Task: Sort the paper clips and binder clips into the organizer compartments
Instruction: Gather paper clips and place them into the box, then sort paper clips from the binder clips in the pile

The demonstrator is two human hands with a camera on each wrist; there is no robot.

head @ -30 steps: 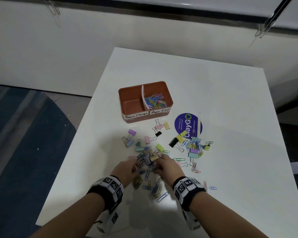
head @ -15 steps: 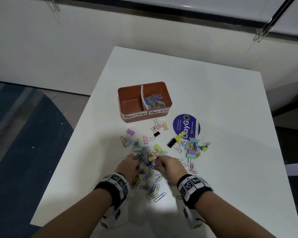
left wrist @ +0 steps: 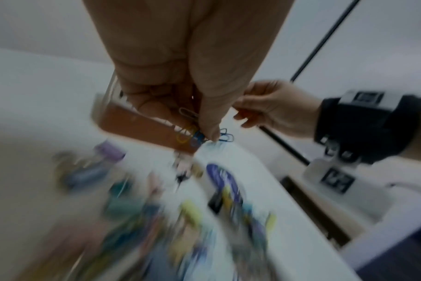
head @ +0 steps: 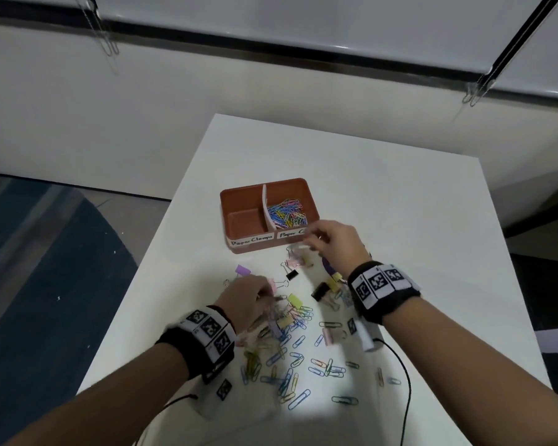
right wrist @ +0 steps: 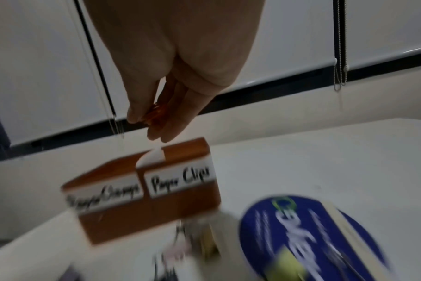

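A brown organizer (head: 243,221) stands mid-table; its right compartment, labelled "Paper Clips", holds coloured paper clips (head: 286,212), and its left compartment, labelled "Paper Clamps", is bare. My right hand (head: 313,241) hovers at the organizer's front right corner. In the right wrist view it (right wrist: 151,121) pinches orange paper clips (right wrist: 156,113) above the box (right wrist: 144,218). My left hand (head: 266,296) is over the loose pile (head: 287,365). In the left wrist view it (left wrist: 204,131) pinches several paper clips (left wrist: 225,136). Binder clips lie scattered: purple (head: 242,270), black (head: 319,291), yellow (head: 295,299).
A blue round sticker (right wrist: 301,228) lies right of the organizer, mostly hidden by my right wrist in the head view. Black cables (head: 404,381) trail over the near table edge. The white table (head: 416,220) drops off to a dark rug (head: 45,284) on the left.
My right hand has left the pile and risen forward to the organizer's front with clips in its fingers. My left hand has lifted slightly off the pile with clips pinched.
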